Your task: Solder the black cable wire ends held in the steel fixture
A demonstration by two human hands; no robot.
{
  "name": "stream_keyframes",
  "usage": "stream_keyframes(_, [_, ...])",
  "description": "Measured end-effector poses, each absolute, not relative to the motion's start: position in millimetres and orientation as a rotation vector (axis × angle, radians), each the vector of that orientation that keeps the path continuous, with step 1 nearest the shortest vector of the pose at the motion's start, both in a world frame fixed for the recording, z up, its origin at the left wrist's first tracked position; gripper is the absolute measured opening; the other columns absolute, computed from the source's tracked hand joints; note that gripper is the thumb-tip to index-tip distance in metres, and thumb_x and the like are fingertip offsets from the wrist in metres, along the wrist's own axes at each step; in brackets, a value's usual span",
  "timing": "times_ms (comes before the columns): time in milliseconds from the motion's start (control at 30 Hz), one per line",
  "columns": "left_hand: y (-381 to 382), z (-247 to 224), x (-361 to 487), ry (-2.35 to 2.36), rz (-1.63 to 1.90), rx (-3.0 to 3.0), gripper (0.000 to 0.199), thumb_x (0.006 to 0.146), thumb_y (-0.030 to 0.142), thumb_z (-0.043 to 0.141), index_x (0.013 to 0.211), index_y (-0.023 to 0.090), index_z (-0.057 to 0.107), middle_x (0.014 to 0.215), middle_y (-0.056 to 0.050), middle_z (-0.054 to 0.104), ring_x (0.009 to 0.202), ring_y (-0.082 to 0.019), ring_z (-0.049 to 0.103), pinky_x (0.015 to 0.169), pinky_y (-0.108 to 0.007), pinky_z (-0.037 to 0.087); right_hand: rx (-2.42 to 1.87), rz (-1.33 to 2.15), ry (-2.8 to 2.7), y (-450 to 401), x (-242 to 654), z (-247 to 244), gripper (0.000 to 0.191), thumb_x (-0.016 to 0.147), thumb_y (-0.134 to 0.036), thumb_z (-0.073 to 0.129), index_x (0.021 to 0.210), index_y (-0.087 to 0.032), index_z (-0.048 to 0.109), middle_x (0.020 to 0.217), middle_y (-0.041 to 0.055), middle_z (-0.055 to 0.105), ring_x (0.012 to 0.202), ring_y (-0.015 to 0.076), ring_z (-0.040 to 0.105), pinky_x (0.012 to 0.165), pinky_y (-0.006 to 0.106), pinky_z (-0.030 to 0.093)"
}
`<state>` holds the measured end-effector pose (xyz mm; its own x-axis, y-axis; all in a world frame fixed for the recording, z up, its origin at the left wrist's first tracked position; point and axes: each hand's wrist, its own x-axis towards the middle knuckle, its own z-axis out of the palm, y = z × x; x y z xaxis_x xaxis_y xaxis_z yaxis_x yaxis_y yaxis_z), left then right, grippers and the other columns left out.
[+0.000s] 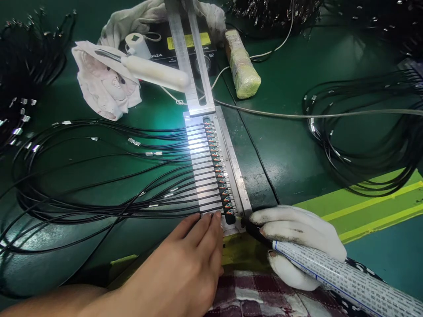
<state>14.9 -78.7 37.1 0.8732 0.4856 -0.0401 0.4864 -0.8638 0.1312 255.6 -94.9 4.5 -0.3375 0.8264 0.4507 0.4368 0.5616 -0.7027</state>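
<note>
My bare left hand (pixel 190 259) rests at the near end of the metal fixture (pixel 201 176), its fingers together by the lowest black cable. Whatever it presses under the fingertips is hidden. Black cables (pixel 82 211) run from the left into the fixture's slots, their small connector ends with coloured wires (pixel 218 169) in a row on the right side. My right hand (pixel 297 237), in a white glove with soiled fingertips, grips a black pen-like tool (pixel 259 233), its thin tip near the lowest connector.
A metal bracket (pixel 206 108) and a white-handled lamp arm (pixel 155 72) stand over the fixture's far end. Beyond lie a black box (pixel 158 68), a cloth (pixel 109 88) and a wrapped block (pixel 243 66). More cable bundles (pixel 330 149) lie right and left.
</note>
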Motion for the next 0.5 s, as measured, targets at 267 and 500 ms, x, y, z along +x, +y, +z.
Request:
stream_keyframes(267, [-78.3,37.5,14.5,0.751,0.008,2.934,0.037,0.092,0.039,0.056,0.114,0.012,0.069,0.126,-0.012,0.066,0.111,-0.027,0.062,0.097,-0.038,0.046,-1.05,0.57,-1.983,-91.4,255.0,8.9,0.021,0.073,-0.016,0.061,0.094,-0.018,0.062,0.092,0.0093,0.075,0.085,0.0205,0.073,0.069,0.03,0.062])
stream_keyframes(500, [-76.5,38.3,13.9,0.724,-0.034,2.911,0.035,0.093,0.036,0.055,0.114,0.012,0.068,0.127,-0.013,0.065,0.113,-0.026,0.06,0.098,-0.038,0.045,-1.067,0.562,-1.995,-91.0,255.5,9.4,0.021,0.074,-0.018,0.061,0.095,-0.018,0.063,0.094,0.0085,0.076,0.084,0.0208,0.074,0.069,0.03,0.063])
